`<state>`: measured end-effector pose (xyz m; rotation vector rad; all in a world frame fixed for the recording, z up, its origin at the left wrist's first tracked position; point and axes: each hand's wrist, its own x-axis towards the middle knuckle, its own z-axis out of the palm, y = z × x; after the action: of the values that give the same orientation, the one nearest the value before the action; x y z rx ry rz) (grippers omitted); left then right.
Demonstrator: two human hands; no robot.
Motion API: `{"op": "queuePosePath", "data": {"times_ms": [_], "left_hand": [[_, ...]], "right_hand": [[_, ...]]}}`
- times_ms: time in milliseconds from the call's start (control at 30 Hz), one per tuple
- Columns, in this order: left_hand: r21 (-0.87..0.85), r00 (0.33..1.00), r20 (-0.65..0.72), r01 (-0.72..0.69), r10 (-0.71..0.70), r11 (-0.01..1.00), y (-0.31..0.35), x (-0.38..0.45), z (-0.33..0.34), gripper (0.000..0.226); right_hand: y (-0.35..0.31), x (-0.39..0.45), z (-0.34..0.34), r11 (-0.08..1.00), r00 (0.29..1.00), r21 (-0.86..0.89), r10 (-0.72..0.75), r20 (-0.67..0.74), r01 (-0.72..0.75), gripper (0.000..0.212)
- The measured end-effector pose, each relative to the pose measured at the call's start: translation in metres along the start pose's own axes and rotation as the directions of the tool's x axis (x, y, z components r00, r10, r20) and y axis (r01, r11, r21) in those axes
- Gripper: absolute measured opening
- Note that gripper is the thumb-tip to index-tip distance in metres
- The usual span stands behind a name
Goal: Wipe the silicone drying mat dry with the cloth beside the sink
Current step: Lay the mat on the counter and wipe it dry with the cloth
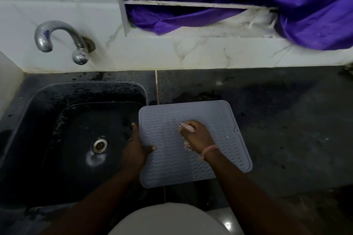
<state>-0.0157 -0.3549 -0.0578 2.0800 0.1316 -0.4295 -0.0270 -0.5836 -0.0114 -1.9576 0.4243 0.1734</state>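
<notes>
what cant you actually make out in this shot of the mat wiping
Head view only:
- Cloth: mostly hidden under the right hand; its size is unclear.
- Left hand: fingers tucked under the mat edge, unseen.
- Mat wetness: too dim to tell.
- Object at right edge: cut off.

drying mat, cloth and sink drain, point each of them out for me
drying mat (225,120), head view, bare ridged surface near its far right corner.
cloth (188,129), head view, the pale bunched part showing under the right hand's fingers.
sink drain (99,145), head view, centre of the metal ring in the basin floor.
</notes>
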Motion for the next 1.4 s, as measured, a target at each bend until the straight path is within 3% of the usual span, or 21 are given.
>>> {"op": "queuePosePath", "data": {"times_ms": [67, 133, 200, 267, 400, 533, 633, 933, 1400], "left_hand": [[0.011, 1.000, -0.005, -0.002, 0.002, 1.000, -0.002, 0.002, 0.001, 0.122], [0.024, 1.000, -0.017, -0.004, 0.004, 1.000, -0.004, 0.002, 0.003, 0.118], [0.025, 1.000, -0.019, 0.002, -0.002, 1.000, -0.003, 0.001, 0.005, 0.114], [0.037, 0.999, -0.028, 0.025, -0.024, 0.999, -0.002, 0.002, 0.007, 0.112], [0.058, 0.997, -0.047, 0.066, -0.064, 0.996, -0.002, 0.007, 0.009, 0.112], [0.063, 0.993, -0.042, 0.109, -0.106, 0.992, -0.003, 0.008, 0.007, 0.115], [0.079, 0.994, -0.037, 0.107, -0.104, 0.991, -0.003, 0.009, 0.005, 0.116], [0.167, 0.998, -0.008, 0.059, -0.059, 0.984, 0.000, 0.006, 0.002, 0.111], [0.137, 0.998, -0.026, 0.063, -0.060, 0.989, 0.005, 0.002, 0.005, 0.104]], "right_hand": [[0.020, -0.002, -0.035, 0.994, 0.988, -0.110, 0.001, -0.154, -0.018, 0.001], [0.041, 0.002, -0.065, 0.941, 0.951, -0.332, -0.040, -0.308, -0.068, 0.009], [0.059, 0.007, -0.089, 0.833, 0.917, -0.519, -0.039, -0.396, -0.189, 0.020], [0.068, 0.011, -0.102, 0.759, 0.910, -0.587, 0.017, -0.414, -0.282, 0.022], [0.067, 0.019, -0.097, 0.681, 0.930, -0.664, 0.068, -0.361, -0.307, 0.023], [0.058, 0.019, -0.089, 0.731, 0.918, -0.588, 0.138, -0.371, -0.347, 0.026], [0.053, 0.015, -0.079, 0.709, 0.923, -0.621, 0.111, -0.369, -0.334, 0.027], [0.030, -0.006, -0.011, 0.778, 0.960, -0.602, 0.004, -0.279, -0.178, 0.022], [-0.006, -0.003, 0.035, 0.647, 0.994, -0.754, -0.074, 0.085, 0.113, 0.033]]}}
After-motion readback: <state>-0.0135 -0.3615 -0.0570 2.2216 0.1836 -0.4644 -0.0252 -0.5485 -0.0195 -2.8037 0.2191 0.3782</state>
